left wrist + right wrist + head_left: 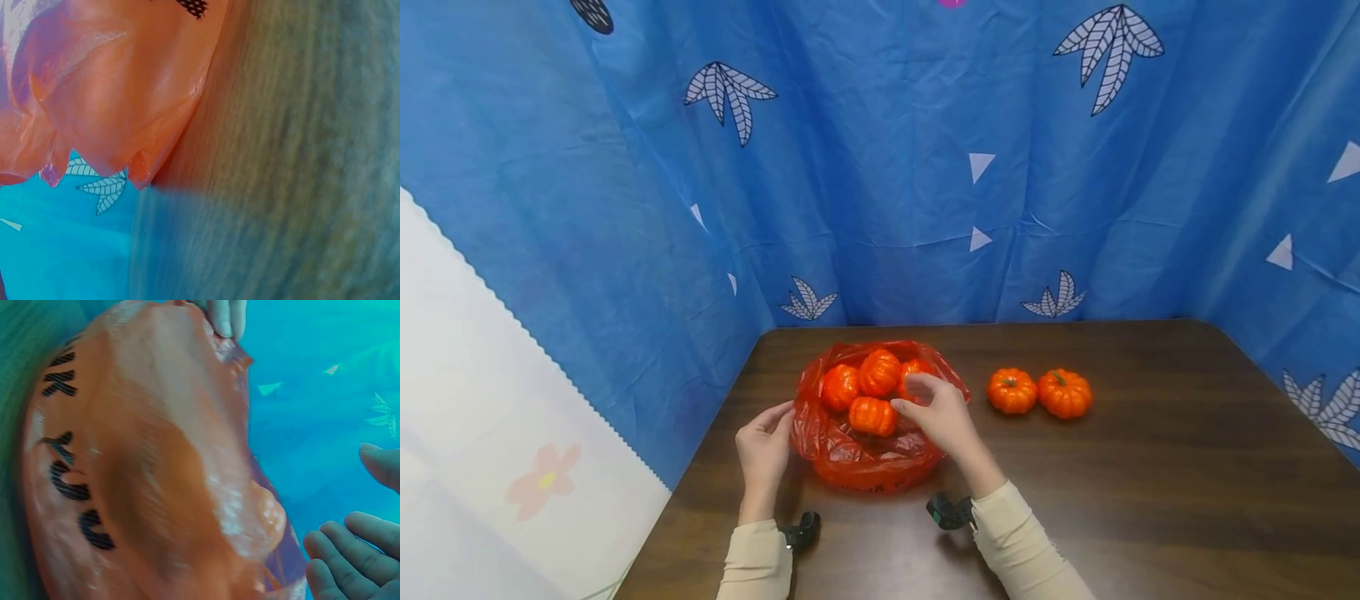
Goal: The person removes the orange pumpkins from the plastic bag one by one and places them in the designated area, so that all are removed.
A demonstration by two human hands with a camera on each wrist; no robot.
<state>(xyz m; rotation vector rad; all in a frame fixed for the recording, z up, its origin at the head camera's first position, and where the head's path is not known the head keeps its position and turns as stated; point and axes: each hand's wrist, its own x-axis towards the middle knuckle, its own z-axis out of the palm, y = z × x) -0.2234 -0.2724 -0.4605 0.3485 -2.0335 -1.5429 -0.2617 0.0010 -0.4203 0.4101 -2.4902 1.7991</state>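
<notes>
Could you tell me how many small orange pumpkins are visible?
6 ribbed, glossy orange pumpkins: four in the open red plastic bag, two side by side on the brown wood-grain table, right of the bag. More may be hidden inside.

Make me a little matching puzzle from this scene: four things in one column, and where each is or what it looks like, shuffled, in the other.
Things
1. Left hand
2. Right hand
3. Rightmost pumpkin
4. Curtain

Places, colours or states
A. Blue and patterned
B. Pinching the edge of the bag
C. On the table, outside the bag
D. At the bag's opening, gripping nothing

Pairs: 1-B, 2-D, 3-C, 4-A
</notes>
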